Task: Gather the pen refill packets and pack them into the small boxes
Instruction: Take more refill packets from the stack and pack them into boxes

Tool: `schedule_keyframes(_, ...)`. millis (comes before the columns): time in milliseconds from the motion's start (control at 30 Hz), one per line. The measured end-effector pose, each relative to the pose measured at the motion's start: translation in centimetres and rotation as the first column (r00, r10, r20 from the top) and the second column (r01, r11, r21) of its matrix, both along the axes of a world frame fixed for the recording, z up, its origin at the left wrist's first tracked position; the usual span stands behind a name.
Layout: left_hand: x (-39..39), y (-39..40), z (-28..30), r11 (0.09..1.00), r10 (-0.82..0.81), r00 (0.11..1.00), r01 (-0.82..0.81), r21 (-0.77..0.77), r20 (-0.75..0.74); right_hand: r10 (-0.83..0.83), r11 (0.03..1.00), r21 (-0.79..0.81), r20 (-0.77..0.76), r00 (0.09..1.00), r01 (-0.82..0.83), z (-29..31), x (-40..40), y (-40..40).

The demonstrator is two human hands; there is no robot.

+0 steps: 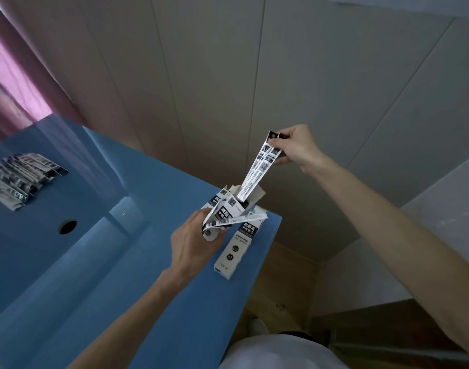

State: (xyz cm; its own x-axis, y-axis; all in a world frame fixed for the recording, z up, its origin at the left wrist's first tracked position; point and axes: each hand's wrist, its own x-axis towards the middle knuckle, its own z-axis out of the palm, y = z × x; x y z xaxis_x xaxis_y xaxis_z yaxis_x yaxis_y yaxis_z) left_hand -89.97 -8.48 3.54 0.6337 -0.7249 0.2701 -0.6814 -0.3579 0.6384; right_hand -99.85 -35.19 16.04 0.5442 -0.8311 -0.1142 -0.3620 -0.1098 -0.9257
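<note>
My right hand [294, 147] pinches the top end of a long black-and-white refill packet [257, 171]. The packet's lower end sits inside the open top of a small box [234, 206]. My left hand [193, 243] grips that box from below, together with a bent packet [228, 222] lying across it. A second small box [236, 249] lies flat on the blue table [95, 262] near its right corner, just right of my left hand. A pile of several refill packets [20, 174] lies spread on the far left of the table.
A round cable hole [67, 226] is in the tabletop between the pile and my left hand. The table's right edge drops to a wooden floor [286, 283]. A panelled wall stands behind, and a pink curtain [12, 83] hangs at the left.
</note>
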Motion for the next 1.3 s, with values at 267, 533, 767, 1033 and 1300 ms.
schedule_keyframes(267,0.4,0.2,0.2,1.0,0.003,0.999,-0.005,-0.03,-0.046,0.028,0.941,-0.337,0.114,0.993,0.013,-1.8,-0.3,3.0)
schedule_keyframes(533,1.0,1.0,0.4,0.998,-0.036,0.997,0.031,-0.06,-0.072,0.049,0.946,-0.323,0.177,0.983,0.011,-1.8,-1.6,2.4)
schedule_keyframes(767,0.6,1.0,0.0,0.994,-0.045,0.996,0.037,-0.098,-0.077,0.095,0.926,-0.375,0.147,0.985,-0.033,-1.3,-2.4,2.5)
schedule_keyframes(1033,0.4,-0.2,1.1,0.995,0.021,0.995,-0.031,-0.097,-0.1,0.307,0.789,-0.502,-0.179,0.935,-0.355,-3.2,-1.8,6.5)
schedule_keyframes(1300,0.8,0.0,1.9,0.995,0.103,0.993,-0.104,-0.007,-0.055,0.348,0.874,-0.309,-0.142,0.927,-0.376,-7.5,-1.8,6.8)
